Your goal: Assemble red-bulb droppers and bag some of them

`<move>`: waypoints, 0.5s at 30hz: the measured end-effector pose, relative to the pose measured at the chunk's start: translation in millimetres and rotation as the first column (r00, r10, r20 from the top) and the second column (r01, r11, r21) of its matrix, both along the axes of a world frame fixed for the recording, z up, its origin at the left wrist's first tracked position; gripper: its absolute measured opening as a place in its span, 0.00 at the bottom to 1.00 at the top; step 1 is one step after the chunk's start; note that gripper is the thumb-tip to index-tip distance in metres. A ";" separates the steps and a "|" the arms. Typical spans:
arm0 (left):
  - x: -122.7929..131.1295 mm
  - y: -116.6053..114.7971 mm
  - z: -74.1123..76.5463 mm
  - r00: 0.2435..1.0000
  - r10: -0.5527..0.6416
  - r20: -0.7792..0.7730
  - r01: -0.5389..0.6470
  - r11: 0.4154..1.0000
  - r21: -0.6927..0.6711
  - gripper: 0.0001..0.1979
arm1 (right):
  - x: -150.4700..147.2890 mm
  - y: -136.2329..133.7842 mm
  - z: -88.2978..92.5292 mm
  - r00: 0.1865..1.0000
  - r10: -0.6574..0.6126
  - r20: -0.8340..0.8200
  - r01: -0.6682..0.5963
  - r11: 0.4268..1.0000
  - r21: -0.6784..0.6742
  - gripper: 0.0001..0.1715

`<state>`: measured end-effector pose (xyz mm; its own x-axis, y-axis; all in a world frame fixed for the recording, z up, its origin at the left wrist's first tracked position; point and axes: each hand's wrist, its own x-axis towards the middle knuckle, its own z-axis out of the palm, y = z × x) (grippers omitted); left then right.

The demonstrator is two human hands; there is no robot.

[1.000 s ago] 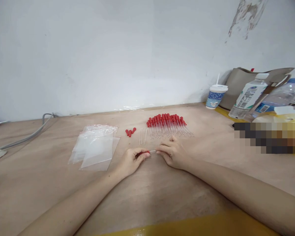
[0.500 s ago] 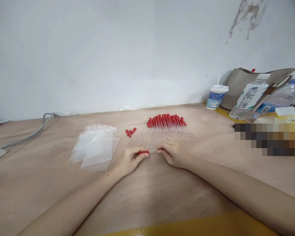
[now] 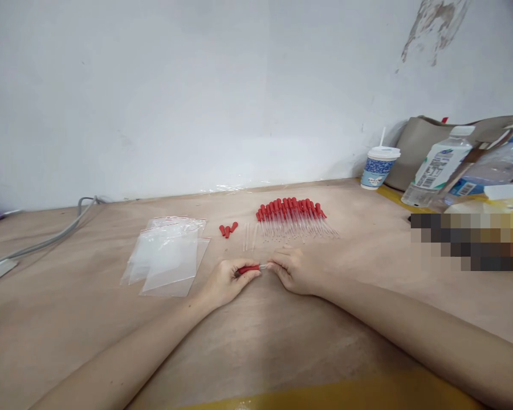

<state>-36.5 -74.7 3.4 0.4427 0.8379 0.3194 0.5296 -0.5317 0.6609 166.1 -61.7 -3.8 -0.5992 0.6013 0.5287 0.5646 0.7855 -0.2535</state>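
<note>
Between thumb and fingers my left hand (image 3: 229,278) pinches a red rubber dropper bulb (image 3: 248,268). A clear glass dropper tube (image 3: 263,267) meets the bulb's right end, and my right hand (image 3: 291,270) is closed on that tube close to the bulb. Most of the tube is hidden by my right fingers. Just beyond my hands lie a few loose glass tubes (image 3: 251,237) and, to their left, several loose red bulbs (image 3: 228,230). A fanned row of assembled droppers (image 3: 294,216) with red bulbs lies behind my right hand.
Clear zip bags (image 3: 171,259) lie overlapped on the left, near a grey cable (image 3: 55,234). Along the right stand a paper cup (image 3: 378,168) with a straw, a plastic bottle (image 3: 439,165) and a beige bag (image 3: 410,145). A white wall (image 3: 222,97) bounds the table's back.
My right hand has moved left toward my left hand, so less of the tube shows between bulb and fingers. The left hand keeps its hold on the bulb.
</note>
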 end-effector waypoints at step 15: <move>-4.7 0.2 11.5 0.992 -0.031 -0.123 0.063 0.961 0.269 0.09 | -8.0 -5.8 21.0 0.997 -0.021 0.078 0.039 0.971 -0.237 0.16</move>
<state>-41.2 -74.6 14.9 0.5269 0.7039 0.4763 0.5643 -0.7088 0.4233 158.1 -67.5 17.3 -0.6114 0.7226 0.3226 0.6113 0.6901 -0.3874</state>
